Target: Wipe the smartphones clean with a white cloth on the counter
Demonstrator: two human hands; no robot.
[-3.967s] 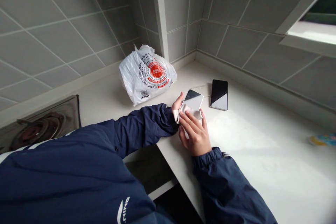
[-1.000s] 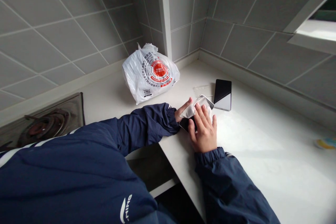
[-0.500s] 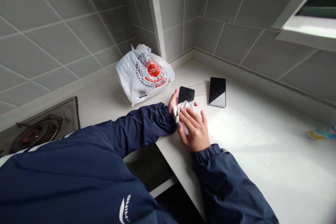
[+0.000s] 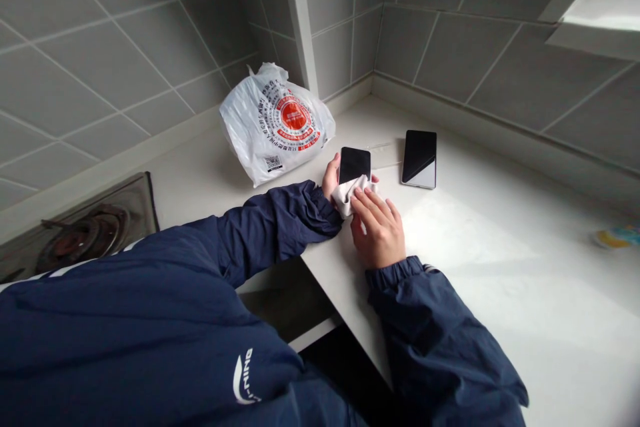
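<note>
My left hand (image 4: 331,177) is wrapped around a smartphone (image 4: 355,163) with a black screen, thumb along its left edge and fingertips showing at the right. A crumpled white cloth (image 4: 345,197) covers the phone's lower part. My right hand (image 4: 380,230) holds the cloth against the screen, its fingers close together on top. The lower end of the phone is hidden under cloth and fingers. A second dark-screened smartphone (image 4: 419,159) lies flat on the counter to the right, apart from both hands.
A white plastic bag (image 4: 275,127) with red and black print stands behind my left forearm. A gas stove (image 4: 100,233) is at the left. A thin clear sheet (image 4: 385,155) lies between the phones on the white counter (image 4: 480,260). A colourful packet (image 4: 617,237) sits far right.
My right hand has slid the cloth slightly rightward over the phone, and its fingers are closer together. The camera view has shifted a little. My left hand keeps its hold.
</note>
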